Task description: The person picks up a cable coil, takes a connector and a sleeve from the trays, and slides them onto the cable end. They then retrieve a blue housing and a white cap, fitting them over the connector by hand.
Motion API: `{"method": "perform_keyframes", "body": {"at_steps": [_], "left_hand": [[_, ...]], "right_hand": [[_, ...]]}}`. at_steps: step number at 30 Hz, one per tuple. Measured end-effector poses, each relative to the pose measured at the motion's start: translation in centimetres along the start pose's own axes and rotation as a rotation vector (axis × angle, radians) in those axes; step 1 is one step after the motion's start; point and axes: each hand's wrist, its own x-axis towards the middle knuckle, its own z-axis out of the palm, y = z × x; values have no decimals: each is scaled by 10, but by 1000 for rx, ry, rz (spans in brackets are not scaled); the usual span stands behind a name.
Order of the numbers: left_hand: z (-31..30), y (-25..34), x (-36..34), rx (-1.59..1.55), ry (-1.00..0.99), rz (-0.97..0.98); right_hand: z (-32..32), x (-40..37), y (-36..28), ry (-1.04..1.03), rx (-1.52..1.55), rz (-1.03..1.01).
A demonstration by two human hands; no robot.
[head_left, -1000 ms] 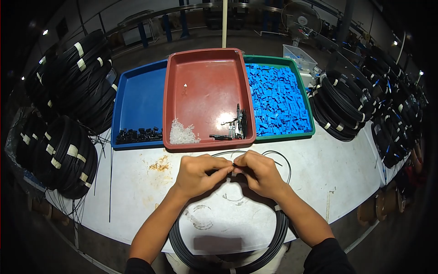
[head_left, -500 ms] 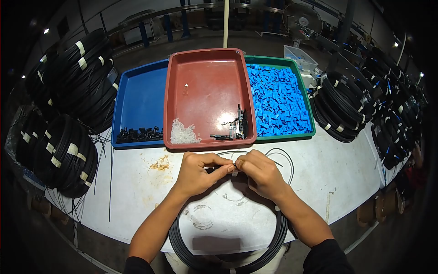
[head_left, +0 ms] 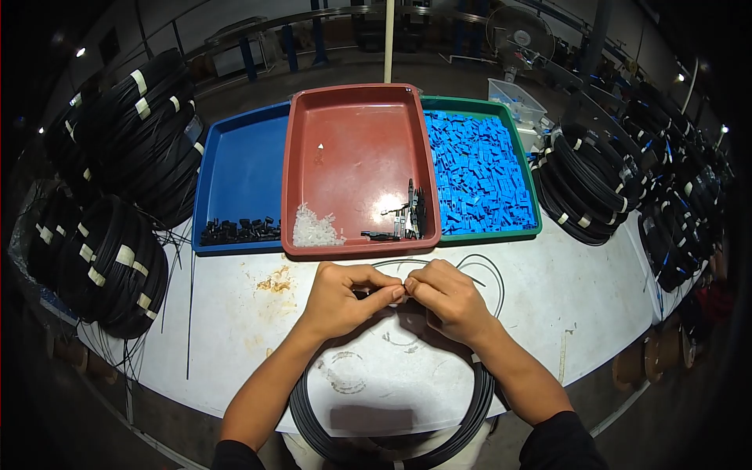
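Note:
My left hand (head_left: pixel 348 296) and my right hand (head_left: pixel 445 291) meet fingertip to fingertip just in front of the red tray. Both are closed in a pinch on a thin black cable, whose short dark piece between the fingertips is mostly hidden. A coil of black cable (head_left: pixel 484 392) lies below and around my forearms, hanging over the table's near edge. From it a loose loop of cable (head_left: pixel 501 286) curves out beyond my right hand.
The red tray (head_left: pixel 356 88) holds clear sleeves (head_left: pixel 313 227) and black connectors (head_left: pixel 413 215). A blue tray (head_left: pixel 243 172) holds black parts; a green tray (head_left: pixel 526 180) holds blue clips (head_left: pixel 474 172). Cable coils stand left (head_left: pixel 117 266) and right (head_left: pixel 583 184) on the white table (head_left: pixel 564 290).
My fingertips have closed a little nearer together, covering the small dark piece seen between them before. The trays and coils have not moved.

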Motion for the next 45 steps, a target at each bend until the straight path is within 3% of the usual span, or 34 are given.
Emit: {"method": "perform_keyframes", "body": {"at_steps": [1,2,4,5,6,9,10,12,13,14,16,17,20,22,24,28,38,45], "left_hand": [[1,1,0,156,17,169],[0,-3,1,157,14,168],[-4,-13,6,652,-70,850],[-3,-13,5,701,-62,873],[-3,-13,6,698,-64,875],[-3,-10,3,402,55,513],[-3,-10,2,404,59,513],[0,-11,1,122,58,243],[1,-6,0,41,44,157],[1,-6,0,39,44,157],[-1,-5,1,353,2,473],[-5,-1,5,508,-67,725],[-4,-16,5,645,-51,888],[-3,-13,5,565,-23,792],[-5,-17,3,424,38,555],[-7,-23,2,347,112,385],[-15,-27,3,296,120,354],[-10,-27,0,280,182,367]], "right_hand": [[-2,1,-1,1,30,5],[-2,1,-2,3,29,7],[-4,-2,-4,-217,469,677],[1,-8,3,-212,573,718],[0,-6,1,-210,571,721],[4,0,-6,-21,305,390],[5,0,-5,-23,307,386],[4,-1,-3,19,195,189],[2,-2,-3,17,194,189],[1,-2,-3,-22,185,192],[-3,-2,-4,-95,168,198],[-3,-3,-2,-92,168,199],[-5,-6,7,-256,677,766],[-7,0,2,-221,640,692],[-7,5,-7,-153,393,487],[-2,-3,7,-56,204,272],[-6,-4,15,-157,25,98],[-10,-2,11,-286,34,208]]}}
